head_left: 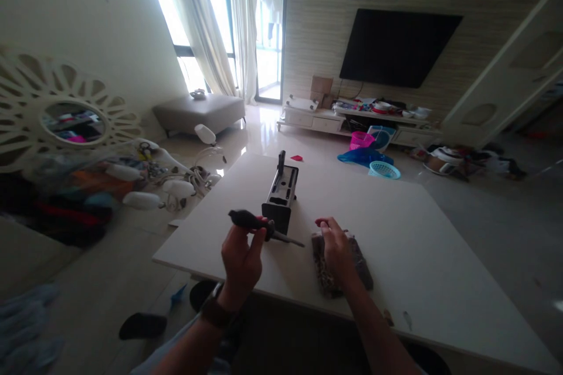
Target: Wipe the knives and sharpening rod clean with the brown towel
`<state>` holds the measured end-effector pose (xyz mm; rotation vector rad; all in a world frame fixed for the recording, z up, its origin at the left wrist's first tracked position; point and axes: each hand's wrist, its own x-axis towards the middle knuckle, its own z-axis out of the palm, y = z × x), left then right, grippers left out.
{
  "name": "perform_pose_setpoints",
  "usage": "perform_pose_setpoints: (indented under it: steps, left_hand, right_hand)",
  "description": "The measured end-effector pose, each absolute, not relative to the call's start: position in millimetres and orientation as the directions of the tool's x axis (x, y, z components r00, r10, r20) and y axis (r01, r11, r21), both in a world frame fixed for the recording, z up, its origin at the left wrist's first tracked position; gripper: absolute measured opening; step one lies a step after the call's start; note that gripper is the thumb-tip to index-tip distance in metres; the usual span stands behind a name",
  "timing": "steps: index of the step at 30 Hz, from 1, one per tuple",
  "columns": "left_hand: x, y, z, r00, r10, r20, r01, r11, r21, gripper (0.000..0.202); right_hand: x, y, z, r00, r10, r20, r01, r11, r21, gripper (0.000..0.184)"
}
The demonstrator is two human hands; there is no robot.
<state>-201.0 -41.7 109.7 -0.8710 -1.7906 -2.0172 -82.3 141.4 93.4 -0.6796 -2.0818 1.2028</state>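
Observation:
My left hand (pixel 243 258) is closed around the dark handle of a black-handled tool (pixel 250 221), whose narrow grey metal end points right over the table. I cannot make out its exact kind. Just beyond it stands a black and grey slotted holder (pixel 281 190), with one black handle sticking up from its far end. My right hand (pixel 338 249) is above a folded brown patterned cloth (pixel 363 269), its fingers loosely bent and apart, with nothing visible in them. Whether the palm touches the cloth is hidden.
The white table (pixel 409 240) carries a small red piece (pixel 297 158) at its far edge and small items (pixel 407 320) near the front right. A white lamp with several arms (pixel 178 188) stands left. Baskets (pixel 385 170) lie on the floor beyond.

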Motion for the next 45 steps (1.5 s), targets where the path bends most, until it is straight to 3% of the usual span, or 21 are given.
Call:
perform_pose_setpoints:
  steps: [6, 9, 14, 20, 35, 41, 45]
  left_hand:
    - [-186.5, -49.9, 158.0, -0.687, -0.174, 0.705, 0.727, -0.158, 0.669, 0.022]
    - [-183.5, -45.4, 197.8, -0.597, -0.241, 0.765, 0.799, -0.09, 0.595, 0.021]
    - [-203.7, -15.3, 246.0, -0.563, -0.125, 0.817, 0.818, 0.059, 0.573, 0.02]
    - [-241.7, 30.8, 252.6, -0.564, 0.088, 0.821, 0.826, 0.086, 0.557, 0.012]
    - [-245.7, 62.8, 229.2, -0.627, 0.174, 0.759, 0.778, 0.192, 0.599, 0.01]
    - [-249.4, 83.3, 248.5, -0.631, 0.311, 0.711, 0.774, 0.2, 0.6, 0.01]
    - [-256.5, 106.0, 259.4, -0.699, 0.373, 0.611, 0.715, 0.332, 0.616, 0.011]
  right_hand:
    - [-70.9, 135.4, 84.2, -0.774, 0.607, 0.178, 0.174, 0.474, -0.863, 0.025]
    - [-61.2, 131.3, 82.4, -0.809, 0.555, 0.194, 0.187, 0.555, -0.81, 0.025]
    - [-42.5, 126.6, 86.5, -0.847, 0.5, 0.178, 0.193, 0.603, -0.774, 0.022]
    - [-26.6, 122.2, 94.9, -0.875, 0.449, 0.18, 0.184, 0.653, -0.735, 0.019]
    - [-2.2, 138.2, 111.7, -0.875, 0.447, 0.185, 0.195, 0.677, -0.71, 0.019]
    - [0.7, 132.7, 109.6, -0.902, 0.405, 0.151, 0.201, 0.703, -0.683, 0.018]
    - [2.9, 129.2, 106.8, -0.932, 0.346, 0.11, 0.201, 0.745, -0.636, 0.017]
